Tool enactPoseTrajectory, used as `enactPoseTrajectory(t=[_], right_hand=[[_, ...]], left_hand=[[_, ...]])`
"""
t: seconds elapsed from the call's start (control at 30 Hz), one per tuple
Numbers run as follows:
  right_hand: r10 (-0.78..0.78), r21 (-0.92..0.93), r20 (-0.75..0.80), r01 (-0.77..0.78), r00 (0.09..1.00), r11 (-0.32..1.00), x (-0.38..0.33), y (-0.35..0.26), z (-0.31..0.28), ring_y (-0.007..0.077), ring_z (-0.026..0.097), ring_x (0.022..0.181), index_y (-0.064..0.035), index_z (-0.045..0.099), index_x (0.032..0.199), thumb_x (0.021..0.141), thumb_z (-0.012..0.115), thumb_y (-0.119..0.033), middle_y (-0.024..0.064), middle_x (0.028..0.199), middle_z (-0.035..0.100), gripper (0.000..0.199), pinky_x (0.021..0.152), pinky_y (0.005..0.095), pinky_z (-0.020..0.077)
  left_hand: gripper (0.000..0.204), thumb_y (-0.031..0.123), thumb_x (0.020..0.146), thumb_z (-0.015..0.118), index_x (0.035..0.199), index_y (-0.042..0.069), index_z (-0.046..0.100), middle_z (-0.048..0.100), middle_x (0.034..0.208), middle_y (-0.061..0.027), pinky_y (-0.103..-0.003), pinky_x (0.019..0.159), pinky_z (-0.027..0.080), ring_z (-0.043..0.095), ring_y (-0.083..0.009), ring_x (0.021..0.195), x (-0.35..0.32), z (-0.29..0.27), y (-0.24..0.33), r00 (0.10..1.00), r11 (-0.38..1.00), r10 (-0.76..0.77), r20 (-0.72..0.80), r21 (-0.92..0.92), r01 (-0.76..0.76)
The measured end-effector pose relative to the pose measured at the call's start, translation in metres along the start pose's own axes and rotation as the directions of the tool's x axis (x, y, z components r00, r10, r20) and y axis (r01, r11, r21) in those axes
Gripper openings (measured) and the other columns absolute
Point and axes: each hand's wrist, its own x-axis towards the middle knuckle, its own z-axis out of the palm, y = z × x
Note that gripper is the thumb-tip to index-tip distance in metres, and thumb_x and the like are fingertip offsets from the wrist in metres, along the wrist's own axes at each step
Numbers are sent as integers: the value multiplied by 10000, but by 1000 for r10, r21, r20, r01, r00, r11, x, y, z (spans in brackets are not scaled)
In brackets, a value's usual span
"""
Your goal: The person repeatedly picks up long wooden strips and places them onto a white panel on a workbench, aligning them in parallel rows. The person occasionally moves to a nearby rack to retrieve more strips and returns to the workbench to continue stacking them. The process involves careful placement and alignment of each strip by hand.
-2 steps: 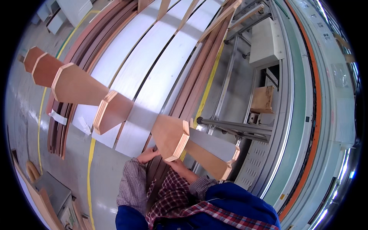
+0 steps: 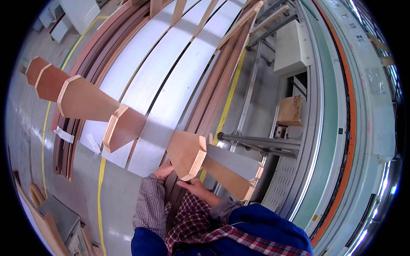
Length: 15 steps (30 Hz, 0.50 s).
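My left hand (image 2: 163, 170) and my right hand (image 2: 194, 186) sit close together in front of my chest, both closed on the upper end of a long dark brown wooden strip (image 2: 173, 207) that runs down between my checked sleeves. Just above the hands, a tan wooden block with chamfered corners (image 2: 184, 154) hides part of the fingers. It is one of a row of several similar blocks (image 2: 85, 100) that stretches from upper left to lower right across the view.
Long white panels (image 2: 171, 72) and brown wooden strips (image 2: 213, 98) lie on the floor ahead, beside a yellow floor line (image 2: 101, 187). A metal roller frame (image 2: 260, 143), a cardboard box (image 2: 291, 110) and a long machine with a green and orange edge (image 2: 337, 106) stand to the right.
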Motion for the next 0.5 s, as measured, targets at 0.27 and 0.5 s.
enactPoseTrajectory(t=[0.27, 0.5], right_hand=[[-39, -112, 109, 51, 993, 992, -60, -14, 21, 113, 600, 792, 8, 626, 1025, 796, 721, -284, 34, 849, 660, 383, 698, 267, 488], [-88, -216, 534, 236, 841, 947, -148, 18, 81, 179, 614, 895, -11, 608, 1076, 789, 703, -348, 116, 981, 660, 452, 806, 319, 473]], left_hand=[[641, 250, 656, 806, 1164, -35, 540, 584, 1155, -138, -327, 905, 444, 559, -212, 1046, -39, 62, 55, 981, 979, -156, -111, 112, 169], [534, 121, 637, 789, 1104, -39, 585, 650, 1009, -137, -337, 836, 495, 622, -226, 907, -182, 79, 17, 944, 950, -312, -107, -31, 311]])
